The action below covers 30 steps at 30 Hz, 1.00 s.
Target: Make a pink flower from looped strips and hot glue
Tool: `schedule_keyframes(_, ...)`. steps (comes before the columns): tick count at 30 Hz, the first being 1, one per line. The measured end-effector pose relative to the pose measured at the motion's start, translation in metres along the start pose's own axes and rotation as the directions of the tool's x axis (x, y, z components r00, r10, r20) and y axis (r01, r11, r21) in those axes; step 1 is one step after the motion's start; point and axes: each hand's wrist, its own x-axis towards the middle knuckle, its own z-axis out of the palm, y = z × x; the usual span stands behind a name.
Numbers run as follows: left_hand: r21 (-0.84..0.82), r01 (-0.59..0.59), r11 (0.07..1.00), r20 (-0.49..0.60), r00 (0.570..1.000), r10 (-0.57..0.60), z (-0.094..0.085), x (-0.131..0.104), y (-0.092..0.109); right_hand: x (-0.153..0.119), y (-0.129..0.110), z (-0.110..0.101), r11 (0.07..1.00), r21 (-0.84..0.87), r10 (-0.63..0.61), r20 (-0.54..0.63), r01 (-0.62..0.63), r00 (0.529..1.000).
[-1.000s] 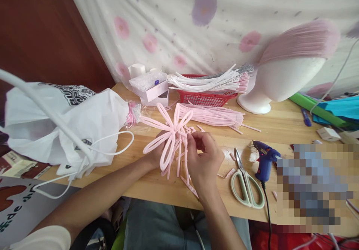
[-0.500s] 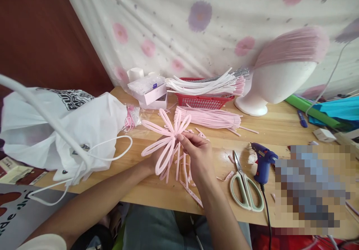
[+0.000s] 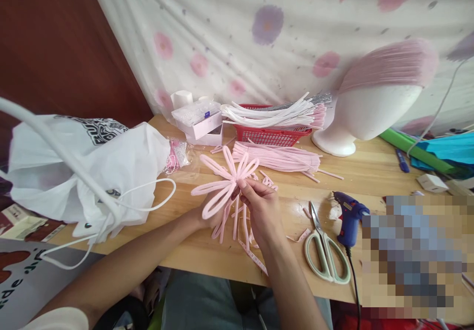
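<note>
Flowered cloth (image 3: 296, 38) hangs behind a wooden table (image 3: 289, 191). Over it, the right hand (image 3: 261, 206) pinches the pink flower (image 3: 235, 176) near its centre. The left hand (image 3: 206, 203) sits behind it, mostly hidden, so its grip I cannot tell. Scissors (image 3: 320, 232) and a glue gun (image 3: 348, 221) lie to the right; pink stems (image 3: 274, 156) lie bundled beyond the flower.

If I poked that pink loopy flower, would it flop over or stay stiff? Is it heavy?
The pink flower may feel springy rather than floppy: its long loops stick out without drooping much. It's probably light, being mostly thin strands with open gaps. A hard push could bend a loop, since each seems joined only at the middle.
</note>
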Motion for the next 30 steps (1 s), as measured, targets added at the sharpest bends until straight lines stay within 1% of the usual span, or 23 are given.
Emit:
schedule_keyframes(1,0.041,0.018,0.999,-0.006,1.0,-0.018,-0.001,-0.001,-0.003,0.0,0.002,-0.001,1.0,0.008,-0.004,-0.008,0.004,1.0)
schedule_keyframes(3,0.059,0.035,0.998,-0.009,0.999,-0.035,-0.002,-0.003,-0.01,0.0,0.007,-0.001,0.999,0.036,-0.001,-0.044,0.003,0.999)
schedule_keyframes(5,0.007,0.041,0.999,-0.039,0.998,-0.041,-0.001,-0.003,-0.017,0.0,0.01,0.001,0.996,0.09,0.017,-0.095,-0.009,0.995)
schedule_keyframes(7,-0.058,0.026,0.998,-0.043,0.999,-0.028,0.001,-0.002,-0.021,-0.001,0.011,0.004,0.989,0.146,0.039,-0.143,-0.018,0.989)
schedule_keyframes(9,-0.116,0.011,0.993,-0.042,0.999,-0.016,0.003,0.0,-0.023,-0.003,0.011,0.008,0.983,0.183,0.055,-0.173,-0.023,0.983)
schedule_keyframes(11,-0.132,0.001,0.991,-0.045,0.999,-0.007,0.002,0.001,-0.022,-0.004,0.011,0.01,0.978,0.207,0.064,-0.2,-0.021,0.978)
schedule_keyframes(13,-0.083,-0.009,0.996,-0.035,0.999,0.006,0.0,0.003,-0.019,-0.004,0.011,0.012,0.974,0.227,0.068,-0.223,-0.016,0.972)
schedule_keyframes(14,-0.04,-0.004,0.999,-0.001,1.0,0.004,-0.001,0.003,-0.016,-0.004,0.012,0.012,0.972,0.236,0.069,-0.235,-0.012,0.97)
schedule_keyframes(16,0.004,-0.03,1.0,-0.002,1.0,0.03,-0.003,0.005,-0.013,-0.004,0.014,0.012,0.969,0.247,0.069,-0.253,-0.004,0.965)
schedule_keyframes(19,0.022,-0.05,0.999,-0.003,0.999,0.05,-0.003,0.007,-0.012,-0.002,0.017,0.013,0.974,0.228,0.052,-0.265,0.01,0.963)
schedule_keyframes(22,0.024,-0.041,0.999,-0.09,0.995,0.043,0.0,0.009,-0.017,0.001,0.02,0.015,0.98,0.196,0.008,-0.267,0.046,0.964)
schedule_keyframes(25,0.069,-0.055,0.996,-0.155,0.986,0.065,0.002,0.012,-0.022,0.005,0.022,0.018,0.972,0.231,0.025,-0.282,0.042,0.959)
schedule_keyframes(28,0.186,-0.071,0.98,-0.187,0.977,0.106,-0.001,0.015,-0.023,0.009,0.023,0.021,0.96,0.28,0.063,-0.281,0.019,0.958)
schedule_keyframes(30,0.303,-0.097,0.948,-0.204,0.965,0.164,-0.005,0.018,-0.023,0.013,0.023,0.023,0.957,0.291,0.069,-0.277,0.015,0.958)
